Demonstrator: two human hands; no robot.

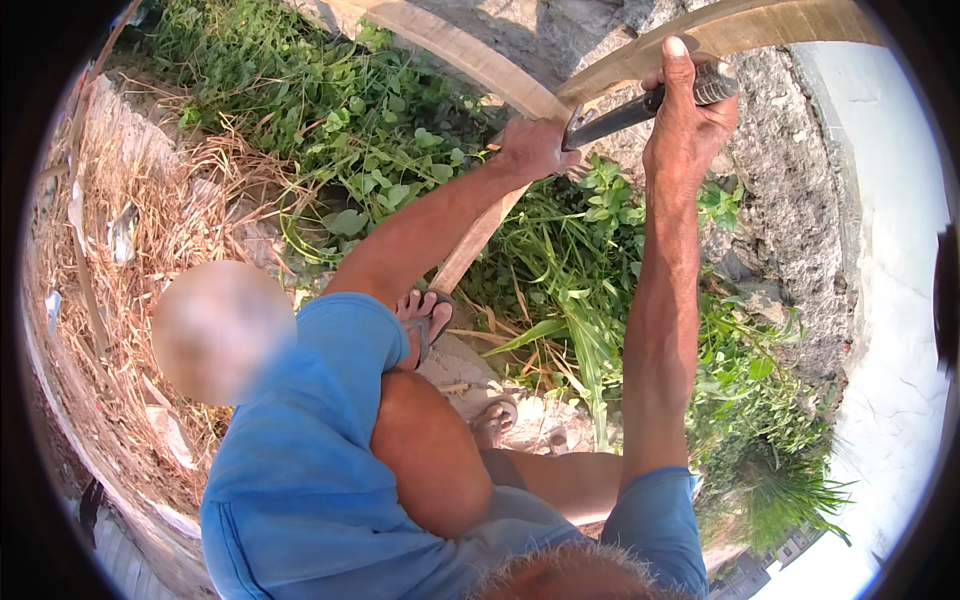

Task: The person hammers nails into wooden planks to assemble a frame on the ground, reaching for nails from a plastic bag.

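Blue sleeves (300, 470) nearest; at one o'clock the right hand (690, 120) grips a knife (640, 108), left hand (535, 148) clamps the bamboo strip (480, 230). Shaving appears underway; the next stroke needs steady bracing.

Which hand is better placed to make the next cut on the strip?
Probably the right hand: it already grips the knife, blade against the wooden strip. The left hand only steadies that strip.
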